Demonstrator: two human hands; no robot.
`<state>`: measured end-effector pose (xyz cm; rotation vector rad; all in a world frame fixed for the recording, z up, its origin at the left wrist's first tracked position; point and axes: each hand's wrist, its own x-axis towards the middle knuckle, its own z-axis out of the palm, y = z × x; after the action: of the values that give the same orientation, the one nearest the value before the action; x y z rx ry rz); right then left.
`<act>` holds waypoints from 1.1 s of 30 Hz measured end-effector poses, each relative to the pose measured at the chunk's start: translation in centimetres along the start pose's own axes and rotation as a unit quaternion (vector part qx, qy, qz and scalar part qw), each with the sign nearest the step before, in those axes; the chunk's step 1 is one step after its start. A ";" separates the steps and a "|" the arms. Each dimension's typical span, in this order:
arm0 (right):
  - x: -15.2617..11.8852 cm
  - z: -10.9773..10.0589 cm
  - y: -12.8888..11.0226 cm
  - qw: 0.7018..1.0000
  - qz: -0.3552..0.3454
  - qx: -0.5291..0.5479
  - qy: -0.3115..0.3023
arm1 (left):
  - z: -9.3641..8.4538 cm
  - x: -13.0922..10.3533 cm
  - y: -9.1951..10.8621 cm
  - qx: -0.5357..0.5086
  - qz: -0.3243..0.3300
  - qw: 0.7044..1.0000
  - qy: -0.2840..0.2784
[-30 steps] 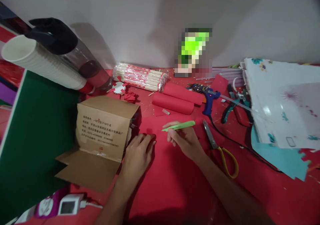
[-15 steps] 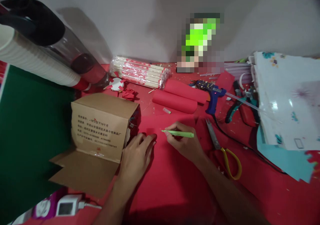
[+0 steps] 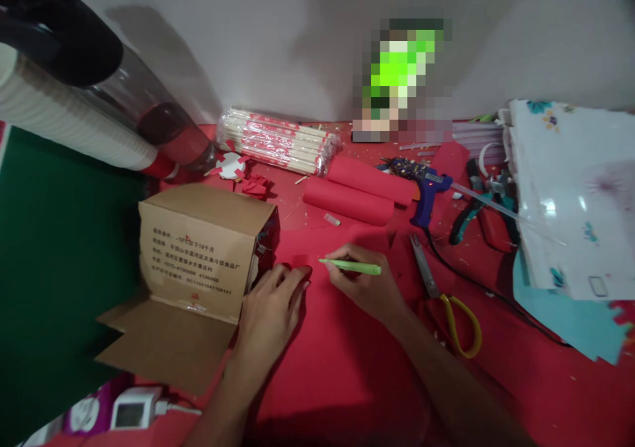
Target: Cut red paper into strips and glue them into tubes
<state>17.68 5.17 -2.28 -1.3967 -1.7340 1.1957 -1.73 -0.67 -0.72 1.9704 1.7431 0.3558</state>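
A red paper sheet lies in front of me. My right hand grips a light green pen, its tip pointing left, close over the paper. My left hand rests on the sheet's left part with fingers bent and fingertips on the paper; I cannot make out whether anything is under them. The pen's small cap lies beyond the sheet, in front of two red paper rolls. Scissors with yellow handles lie to the right of my right hand.
An open cardboard box stands at left, a bottle and stacked paper cups behind it. Wrapped sticks lie by the wall. At right are a blue glue gun with a cord, pliers and white sheets.
The pen has shifted very slightly left in my right hand. My left hand stays in place. The view has moved a little.
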 end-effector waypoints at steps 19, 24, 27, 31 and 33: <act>0.1 -0.1 0.2 0.995 0.027 0.089 0.039 | 0.0 -0.1 0.2 0.016 -0.012 0.999 0.024; -0.1 -1.0 -0.2 0.985 0.028 0.144 0.087 | 0.1 -0.1 0.4 0.030 -0.019 0.999 0.035; -0.7 -2.8 -1.2 0.992 -0.013 0.102 0.077 | -0.1 0.0 0.8 0.049 -0.022 0.998 0.023; -1.9 -6.0 -2.1 0.993 -0.086 0.037 0.069 | -0.7 -0.3 2.3 0.103 -0.035 0.994 0.008; -2.6 -7.0 -1.5 0.991 -0.101 0.028 0.087 | -1.1 -0.4 3.3 0.144 -0.029 0.989 0.015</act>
<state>23.85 4.51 2.18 -1.2218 -1.6609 0.9757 0.44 -1.14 1.96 2.1122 1.9588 0.1196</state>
